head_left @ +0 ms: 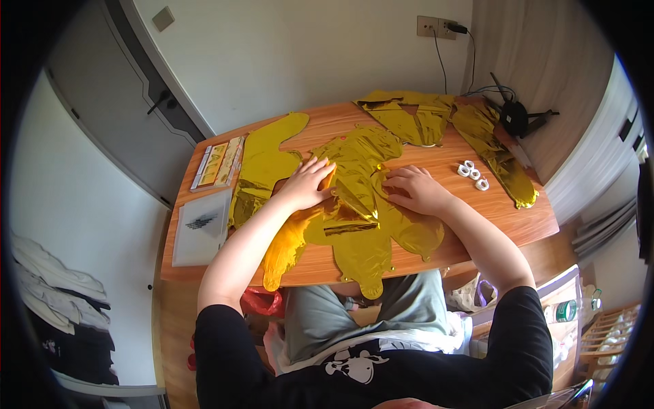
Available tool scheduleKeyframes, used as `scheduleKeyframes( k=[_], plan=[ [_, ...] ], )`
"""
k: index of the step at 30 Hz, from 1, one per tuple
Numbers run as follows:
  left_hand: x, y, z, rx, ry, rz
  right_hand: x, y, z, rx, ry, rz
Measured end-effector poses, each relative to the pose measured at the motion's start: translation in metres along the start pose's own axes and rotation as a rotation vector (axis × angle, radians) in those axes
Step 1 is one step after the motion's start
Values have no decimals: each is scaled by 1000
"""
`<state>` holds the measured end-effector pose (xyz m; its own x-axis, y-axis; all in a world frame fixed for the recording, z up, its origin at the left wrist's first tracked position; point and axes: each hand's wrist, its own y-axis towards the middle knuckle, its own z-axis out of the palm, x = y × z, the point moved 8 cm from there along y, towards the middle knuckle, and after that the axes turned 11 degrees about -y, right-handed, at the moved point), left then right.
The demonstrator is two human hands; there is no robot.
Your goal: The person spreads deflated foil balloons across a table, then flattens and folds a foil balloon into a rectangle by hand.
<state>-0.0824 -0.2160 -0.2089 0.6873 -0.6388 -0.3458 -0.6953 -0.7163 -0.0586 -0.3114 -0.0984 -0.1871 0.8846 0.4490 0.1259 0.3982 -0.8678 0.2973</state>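
Two bare hands work over flat gold foil on the desk (pixel 436 249), one at each side of a creased foil balloon (pixel 361 146) near the middle. The left hand (pixel 308 184) lies spread across the foil's left side, its fingers reaching forward and its thumb set apart toward the right. The right hand (pixel 417 189) rests on the opposite side with its fingers slightly bent and pointing left; whether its fingertips pinch the foil, I cannot tell. Between the hands a folded, shiny section stands out, while rounded foil ends extend toward the person, two of them overhanging the desk's front edge.

Another flat gold piece (pixel 268 146) lies to the left, and more gold foil (pixel 412 121) covers the far right part, beside a black router (pixel 514 117). Small white rolls (pixel 469 165) sit together to the right of the right hand. At the left edge lie a translucent packet (pixel 202 238) and a yellow-and-white flat package (pixel 218 163).
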Motion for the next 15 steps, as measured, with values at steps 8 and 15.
scheduleKeyframes(
  k=[8,15],
  plan=[
    [10,22,1,-3,21,-73,2,0,-3,54,19,-1],
    [15,16,-1,-145,-119,-39,5,3,-1,54,12,-20]
  ],
)
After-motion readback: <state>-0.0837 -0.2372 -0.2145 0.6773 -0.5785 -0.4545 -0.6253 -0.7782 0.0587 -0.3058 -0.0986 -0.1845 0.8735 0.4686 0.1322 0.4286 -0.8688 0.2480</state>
